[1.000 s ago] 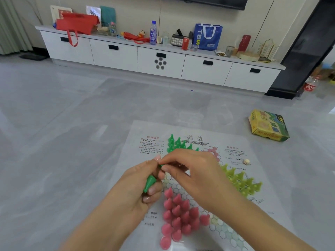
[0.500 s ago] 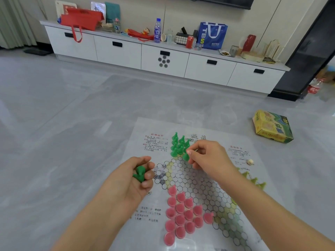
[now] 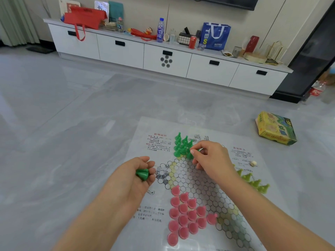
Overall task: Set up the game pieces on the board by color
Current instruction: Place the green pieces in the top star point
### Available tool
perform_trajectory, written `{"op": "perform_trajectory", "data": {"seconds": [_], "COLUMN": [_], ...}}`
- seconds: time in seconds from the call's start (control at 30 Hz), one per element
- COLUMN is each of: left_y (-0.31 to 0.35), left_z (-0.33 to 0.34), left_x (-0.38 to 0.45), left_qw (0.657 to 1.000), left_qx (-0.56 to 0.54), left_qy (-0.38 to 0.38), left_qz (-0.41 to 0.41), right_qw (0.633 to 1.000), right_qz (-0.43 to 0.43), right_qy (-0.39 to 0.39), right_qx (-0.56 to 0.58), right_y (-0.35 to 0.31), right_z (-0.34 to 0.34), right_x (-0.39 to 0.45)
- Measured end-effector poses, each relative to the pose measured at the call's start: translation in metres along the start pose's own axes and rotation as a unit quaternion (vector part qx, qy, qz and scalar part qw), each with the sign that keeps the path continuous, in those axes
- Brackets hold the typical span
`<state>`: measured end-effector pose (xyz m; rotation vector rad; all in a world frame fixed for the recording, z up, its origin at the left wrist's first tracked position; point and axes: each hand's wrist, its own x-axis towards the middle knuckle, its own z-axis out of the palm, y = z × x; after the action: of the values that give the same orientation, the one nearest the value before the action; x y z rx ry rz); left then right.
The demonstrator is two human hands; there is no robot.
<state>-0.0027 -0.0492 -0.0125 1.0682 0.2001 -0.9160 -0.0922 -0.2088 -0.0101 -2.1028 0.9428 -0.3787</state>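
A paper game board (image 3: 203,180) with a hexagon grid lies on the grey floor. Several dark green cone pieces (image 3: 182,144) stand in its far corner. Pink pieces (image 3: 186,214) fill the near corner, and yellow-green pieces (image 3: 253,180) stand at the right, partly hidden by my right forearm. My left hand (image 3: 135,175) is curled round a green piece (image 3: 142,174) at the board's left edge. My right hand (image 3: 208,158) pinches a green piece (image 3: 190,154) at the near edge of the green group.
A yellow game box (image 3: 275,128) lies on the floor to the right of the board. A small pale object (image 3: 253,163) sits on the board's right margin. A white low cabinet (image 3: 163,57) with bags and bottles runs along the far wall.
My right hand took a green piece from my left hand and carried it away to the far green group. My left hand has drawn back a little to the left.
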Motion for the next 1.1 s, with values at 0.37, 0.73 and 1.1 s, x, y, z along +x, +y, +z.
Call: {"op": "perform_trajectory", "data": {"seconds": [0.37,0.73,1.1], "left_y": [-0.004,-0.003,-0.009], "left_z": [0.001,0.000,-0.001], "left_x": [-0.003,-0.001,-0.001], "left_qw": [0.980,0.986,0.986], "left_qx": [0.172,0.149,0.137], "left_qy": [-0.002,0.007,-0.073], "left_qz": [0.098,0.077,0.060], "right_qw": [1.000,0.999,0.952], "right_qz": [-0.011,-0.037,-0.271], "right_qy": [0.009,0.034,-0.124], "right_qx": [-0.019,-0.019,-0.069], "right_y": [0.001,-0.006,-0.031], "right_z": [0.002,-0.007,0.014], "right_x": [0.000,-0.005,-0.040]}}
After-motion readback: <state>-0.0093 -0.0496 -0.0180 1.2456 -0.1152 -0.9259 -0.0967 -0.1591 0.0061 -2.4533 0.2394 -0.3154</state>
